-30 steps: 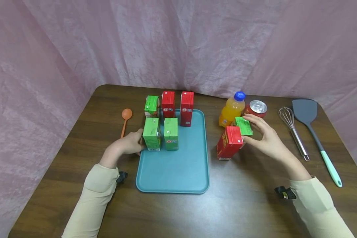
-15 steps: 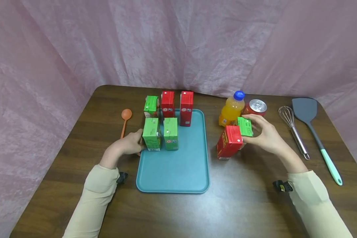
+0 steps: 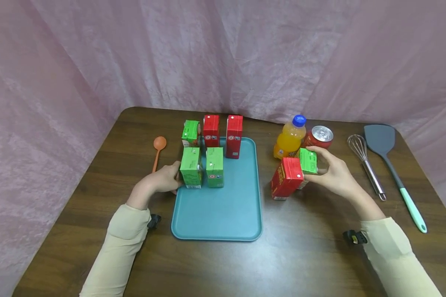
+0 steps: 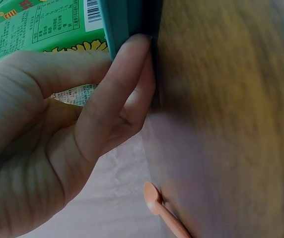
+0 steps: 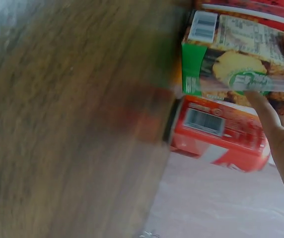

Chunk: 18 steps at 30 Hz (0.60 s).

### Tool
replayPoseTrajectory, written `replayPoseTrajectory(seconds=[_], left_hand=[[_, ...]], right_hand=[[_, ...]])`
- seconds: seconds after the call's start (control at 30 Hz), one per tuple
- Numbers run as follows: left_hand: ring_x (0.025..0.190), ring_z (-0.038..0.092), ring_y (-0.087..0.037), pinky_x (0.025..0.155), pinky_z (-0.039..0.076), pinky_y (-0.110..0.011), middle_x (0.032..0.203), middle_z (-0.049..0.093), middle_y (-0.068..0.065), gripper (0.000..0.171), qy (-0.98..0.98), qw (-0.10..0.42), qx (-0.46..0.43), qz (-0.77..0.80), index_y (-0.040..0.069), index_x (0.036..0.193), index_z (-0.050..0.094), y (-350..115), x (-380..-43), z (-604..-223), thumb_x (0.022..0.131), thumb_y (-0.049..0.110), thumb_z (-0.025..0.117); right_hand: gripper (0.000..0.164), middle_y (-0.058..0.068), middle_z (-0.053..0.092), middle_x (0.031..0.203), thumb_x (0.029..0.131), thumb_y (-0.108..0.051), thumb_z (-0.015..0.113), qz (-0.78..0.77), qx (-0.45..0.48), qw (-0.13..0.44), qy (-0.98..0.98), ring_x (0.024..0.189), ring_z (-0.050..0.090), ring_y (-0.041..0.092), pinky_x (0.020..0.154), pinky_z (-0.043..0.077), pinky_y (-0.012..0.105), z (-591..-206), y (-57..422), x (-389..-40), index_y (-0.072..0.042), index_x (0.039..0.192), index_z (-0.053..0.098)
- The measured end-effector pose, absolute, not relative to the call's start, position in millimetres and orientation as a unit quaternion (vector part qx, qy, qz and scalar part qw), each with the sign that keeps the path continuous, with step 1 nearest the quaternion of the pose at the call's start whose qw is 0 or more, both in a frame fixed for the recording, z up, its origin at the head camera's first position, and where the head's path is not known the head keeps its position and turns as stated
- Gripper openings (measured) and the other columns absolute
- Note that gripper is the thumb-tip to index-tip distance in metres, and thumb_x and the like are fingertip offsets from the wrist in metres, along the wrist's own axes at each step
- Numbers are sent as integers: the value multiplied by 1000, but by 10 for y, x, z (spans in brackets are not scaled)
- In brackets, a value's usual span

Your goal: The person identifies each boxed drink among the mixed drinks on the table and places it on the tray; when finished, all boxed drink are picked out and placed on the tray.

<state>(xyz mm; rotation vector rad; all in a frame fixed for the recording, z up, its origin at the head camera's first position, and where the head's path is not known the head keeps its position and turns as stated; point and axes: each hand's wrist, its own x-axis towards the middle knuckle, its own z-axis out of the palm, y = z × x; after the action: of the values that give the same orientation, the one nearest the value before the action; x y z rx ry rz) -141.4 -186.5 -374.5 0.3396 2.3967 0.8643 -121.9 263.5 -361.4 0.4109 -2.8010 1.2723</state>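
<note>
In the head view my left hand [image 3: 164,178] is at the left edge of the teal tray [image 3: 223,218]; the left wrist view shows thumb and fingers pinching its rim [image 4: 121,25]. Beside that hand two light green drink cartons [image 3: 214,167] stand upright on the tray. My right hand [image 3: 336,175] holds a green-topped carton [image 3: 308,160] between thumb and fingers. In the right wrist view this carton [image 5: 236,69] has a picture of yellow fruit on its side. A red carton [image 3: 286,177] stands right in front of it, partly hiding it.
Two red cartons [image 3: 233,136] and another green-topped carton [image 3: 190,132] stand toward the tray's back. Behind my right hand are an orange drink bottle [image 3: 288,142] and a red can [image 3: 319,138]. A whisk [image 3: 366,159] and spatula [image 3: 384,144] lie right, an orange spoon [image 3: 159,143] left.
The green-topped carton at my right hand has shifted slightly right and turned a little, with my fingers closing in on its sides. My left hand keeps its place at the tray.
</note>
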Motion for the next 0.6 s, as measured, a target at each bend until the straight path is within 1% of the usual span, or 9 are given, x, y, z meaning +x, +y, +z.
replayPoseTrajectory(seconds=[0.07,0.17,0.27,0.33,0.4,0.47,0.53,0.6], left_hand=[[59,57,-18,58,49,-31,75,47,-14,36,894,281,127,325,-1,112,33,-1864,-1420,-3751,82,3,53],[58,57,-18,57,49,-31,75,47,-14,36,895,280,128,324,-1,111,33,-1862,-1425,-3764,82,3,53],[58,57,-18,57,49,-31,75,48,-14,38,895,279,129,324,-2,113,33,-1858,-1426,-3770,82,3,53],[58,57,-18,57,48,-31,75,49,-14,39,896,278,130,322,-2,114,33,-1857,-1426,-3769,82,3,53],[58,57,-17,57,48,-31,75,49,-14,40,896,278,130,321,-2,115,32,-1860,-1423,-3763,82,3,53],[58,57,-17,57,48,-31,75,49,-14,38,896,278,130,320,-2,114,32,-1863,-1421,-3756,82,4,53],[58,57,-17,58,48,-31,75,48,-14,37,896,278,130,320,-2,113,33,-1864,-1418,-3749,82,4,53],[58,57,-17,58,48,-30,75,48,-14,36,897,278,131,319,-1,112,33,-1862,-1418,-3750,82,4,53]], right_hand=[[76,7,50,115,61,-18,78,414,131,32,-900,84,60,23,62,50,21,-3582,2645,-1174,-24,126,41],[79,7,50,115,58,-14,80,413,128,62,-900,79,62,11,59,49,19,-3481,2658,-1074,-24,127,42],[82,4,49,113,55,-4,80,417,125,105,-894,75,59,-3,56,48,15,-3280,2644,-953,-19,127,43],[84,1,49,113,53,5,78,425,127,131,-886,75,57,-8,56,47,14,-3097,2611,-876,-15,127,43],[86,1,49,113,50,13,76,440,138,157,-873,80,57,-6,58,47,13,-2928,2585,-835,-10,126,44],[88,3,51,114,46,20,74,450,157,181,-860,86,56,-1,61,46,12,-2772,2561,-818,-6,125,45],[89,9,52,115,42,27,70,477,185,202,-835,93,55,6,65,46,12,-2647,2546,-820,1,123,45],[87,16,51,116,40,31,67,520,217,217,-797,98,54,13,69,46,14,-2535,2511,-818,7,121,45]])
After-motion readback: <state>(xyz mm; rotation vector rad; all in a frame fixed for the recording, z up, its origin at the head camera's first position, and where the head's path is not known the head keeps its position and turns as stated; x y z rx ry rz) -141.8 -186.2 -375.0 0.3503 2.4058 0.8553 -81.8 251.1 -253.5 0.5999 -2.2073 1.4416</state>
